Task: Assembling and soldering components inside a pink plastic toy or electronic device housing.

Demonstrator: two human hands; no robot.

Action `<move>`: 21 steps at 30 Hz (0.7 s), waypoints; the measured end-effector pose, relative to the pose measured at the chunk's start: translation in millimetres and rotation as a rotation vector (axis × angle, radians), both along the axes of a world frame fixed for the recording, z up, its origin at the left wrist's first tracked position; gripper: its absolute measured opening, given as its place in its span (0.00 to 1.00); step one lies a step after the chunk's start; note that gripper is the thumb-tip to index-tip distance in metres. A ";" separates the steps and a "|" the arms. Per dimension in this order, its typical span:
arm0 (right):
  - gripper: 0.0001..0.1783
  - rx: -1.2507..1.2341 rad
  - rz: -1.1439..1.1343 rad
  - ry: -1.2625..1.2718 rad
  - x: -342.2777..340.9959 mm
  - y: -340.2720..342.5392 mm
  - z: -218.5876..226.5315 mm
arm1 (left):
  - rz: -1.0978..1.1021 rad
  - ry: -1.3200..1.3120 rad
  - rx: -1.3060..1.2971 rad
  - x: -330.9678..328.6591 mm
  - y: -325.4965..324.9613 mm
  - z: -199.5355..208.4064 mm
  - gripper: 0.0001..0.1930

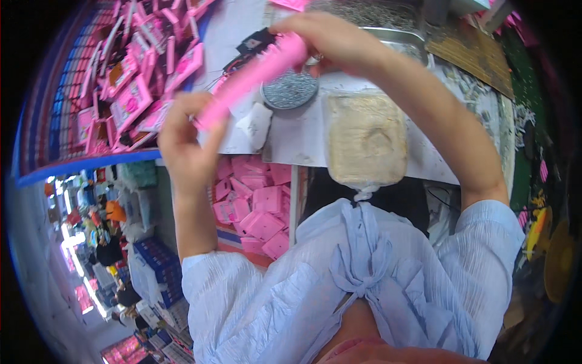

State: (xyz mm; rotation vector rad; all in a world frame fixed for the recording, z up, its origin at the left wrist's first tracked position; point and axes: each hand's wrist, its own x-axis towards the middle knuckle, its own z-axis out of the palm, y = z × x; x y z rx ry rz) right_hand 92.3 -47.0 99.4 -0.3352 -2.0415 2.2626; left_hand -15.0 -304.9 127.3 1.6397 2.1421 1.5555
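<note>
Above the white worktop I hold a long pink plastic part [254,79], smeared by motion, slanting from lower left to upper right. My left hand [189,133] pinches its near end between thumb and fingers. The fingers of my right hand [318,39] close round its far end. Just behind the part lies a black object [254,41], partly covered, whose kind I cannot make out. Below the right hand stands a round dish of small grey metal pieces [291,91]. Beside it, nearer to me, is a crumpled white lump [256,126].
A blue-rimmed crate [91,167] heaped with pink plastic parts [136,91] stands at left. More pink pieces [260,206] fill a bin below the worktop. A plastic-wrapped yellowish block [367,136] lies at the front edge. A metal tray [400,36] holds small metal bits at the back.
</note>
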 end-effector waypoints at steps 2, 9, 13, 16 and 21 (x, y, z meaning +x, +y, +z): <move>0.27 0.190 -0.149 0.119 53.1 -2.8 -39.5 | -0.193 0.173 -0.061 33.1 3.2 -33.7 0.11; 0.18 0.689 -0.377 -0.069 180.2 -35.0 -97.6 | -0.456 0.236 -0.179 99.1 8.1 -141.7 0.14; 0.10 1.198 -0.392 0.037 184.7 -30.9 -126.3 | -0.425 0.380 -0.245 101.8 13.4 -149.0 0.14; 0.10 1.216 -0.374 0.070 178.3 -23.2 -134.9 | -0.445 0.372 -0.263 97.1 19.7 -149.6 0.14; 0.09 1.144 -0.328 0.101 167.3 -11.8 -117.6 | -0.488 0.295 -0.243 91.2 22.9 -157.2 0.14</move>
